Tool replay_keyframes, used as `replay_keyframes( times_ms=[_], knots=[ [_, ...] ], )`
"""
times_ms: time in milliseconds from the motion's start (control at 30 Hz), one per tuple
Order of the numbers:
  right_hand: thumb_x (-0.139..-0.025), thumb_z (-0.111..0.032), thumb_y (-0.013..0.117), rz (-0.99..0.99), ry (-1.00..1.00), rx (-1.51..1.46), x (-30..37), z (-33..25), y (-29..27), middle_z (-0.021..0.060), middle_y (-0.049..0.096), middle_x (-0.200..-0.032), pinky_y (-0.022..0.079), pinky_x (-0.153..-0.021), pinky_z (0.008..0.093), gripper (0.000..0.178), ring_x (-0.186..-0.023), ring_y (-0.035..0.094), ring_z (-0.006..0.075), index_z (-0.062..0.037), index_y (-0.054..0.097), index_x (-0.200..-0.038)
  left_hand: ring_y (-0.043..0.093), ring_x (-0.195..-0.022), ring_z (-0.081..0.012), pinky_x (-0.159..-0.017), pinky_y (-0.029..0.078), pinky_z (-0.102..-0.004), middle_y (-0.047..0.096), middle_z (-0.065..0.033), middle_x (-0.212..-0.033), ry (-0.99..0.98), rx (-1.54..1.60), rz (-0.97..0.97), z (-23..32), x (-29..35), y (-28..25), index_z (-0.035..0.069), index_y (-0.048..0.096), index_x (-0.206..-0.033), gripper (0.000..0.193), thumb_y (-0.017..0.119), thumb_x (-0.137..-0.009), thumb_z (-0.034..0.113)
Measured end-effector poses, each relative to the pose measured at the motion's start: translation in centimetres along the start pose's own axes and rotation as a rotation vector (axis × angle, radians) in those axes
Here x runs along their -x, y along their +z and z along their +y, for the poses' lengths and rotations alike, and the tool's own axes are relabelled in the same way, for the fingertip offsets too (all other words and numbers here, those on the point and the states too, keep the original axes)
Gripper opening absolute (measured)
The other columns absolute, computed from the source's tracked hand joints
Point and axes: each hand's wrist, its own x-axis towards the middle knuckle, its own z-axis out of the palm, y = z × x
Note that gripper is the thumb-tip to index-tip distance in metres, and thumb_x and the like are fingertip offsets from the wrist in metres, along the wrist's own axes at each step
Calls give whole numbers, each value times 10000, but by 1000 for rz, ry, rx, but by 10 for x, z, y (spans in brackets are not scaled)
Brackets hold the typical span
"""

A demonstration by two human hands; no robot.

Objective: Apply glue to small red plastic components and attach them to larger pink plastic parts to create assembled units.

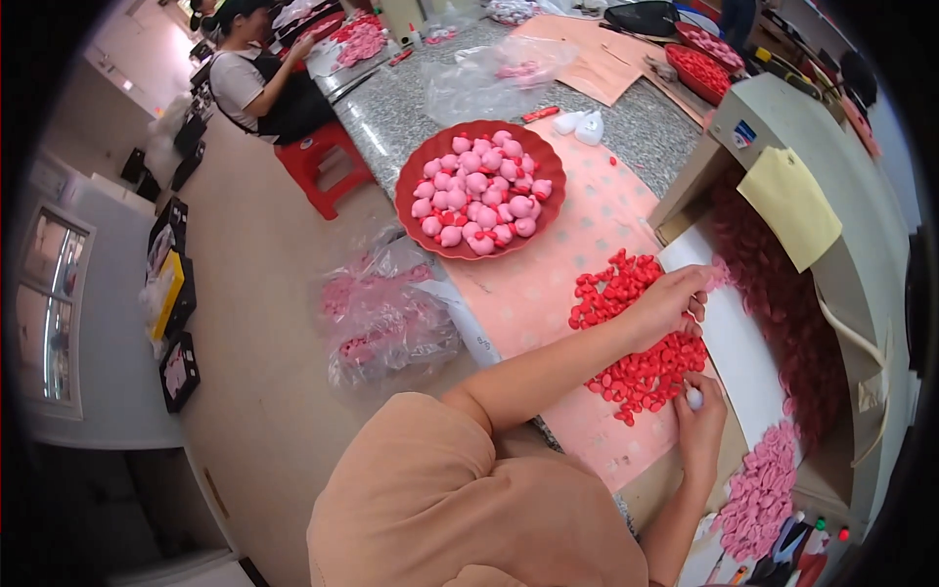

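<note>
two hands: both mine, bare, working at the right of the pink patterned mat [597, 210].
left hand [665, 311]: reaches across the pile of small glossy red pieces [636, 377], palm down, my fingers bent inward with the tips close together; i cannot tell whether anything is pinched between them.
right hand [700, 428]: nearer my body, at the pile's right edge, thumb and fingers curled closed around a white rounded piece [694, 398] that peeks out at the top.
red pile: spread loose on the mat, under and between my two hands.
pink bits [721, 273]: just beyond my left fingertips, by the white strip [729, 342].
grey housing [748, 122]: to my right, dark pink curls [782, 323] inside, a yellow sheet [794, 210] hanging on its front.
flat pink pieces [758, 494]: heaped low on the right, near my right forearm.
red scalloped bowl [409, 201]: farther off on the left, full of pink balls [476, 183] with red bits among them.
white bottle [589, 128]: past the bowl, on its side.
co-worker [240, 83]: seated on a red stool [323, 166], well apart from me.
</note>
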Motion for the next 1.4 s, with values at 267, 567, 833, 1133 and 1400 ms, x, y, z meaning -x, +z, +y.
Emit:
replay_keyframes(
  times_ms=[267,567,833,1133,1400],
  knots=[
    [-835,-78,618,236,305,-371,2,19,-15,-5,519,-810,424,-645,215,123,-731,472,71,-31,553,-928,576,-741,-119,-645,498,-279,521,-16,-893,-162,-28,-119,-9,4,5,72,484,-1205,343,541,-876,153],
    [-801,6,621,371,279,-962,22,39,-23,54,596,-889,448,-673,227,249,-746,549,119,-1,574,-1046,417,-595,-54,-459,295,-200,492,21,-791,-414,-287,-219,-43,12,21,82,526,-995,143,522,-924,207],
    [-807,-40,643,226,294,-1076,25,46,-17,26,584,-878,459,-691,231,280,-762,556,94,-11,572,-1076,435,-518,-34,-438,306,-175,547,-22,-714,-469,-358,-251,-59,19,26,44,522,-1018,137,552,-907,119],
    [-857,-71,607,292,262,-955,24,38,-11,17,587,-911,446,-715,205,345,-794,532,69,-22,530,-1189,381,-480,-44,-420,263,-184,474,16,-643,-368,-428,-172,-60,19,38,64,492,-1034,122,520,-921,103],
    [-877,-87,589,343,217,-990,35,9,-14,13,570,-904,436,-733,205,323,-813,521,63,-31,528,-1189,343,-468,-48,-411,248,-203,445,11,-646,-344,-296,-163,-66,34,34,58,479,-1011,94,507,-925,85]
  ],
)
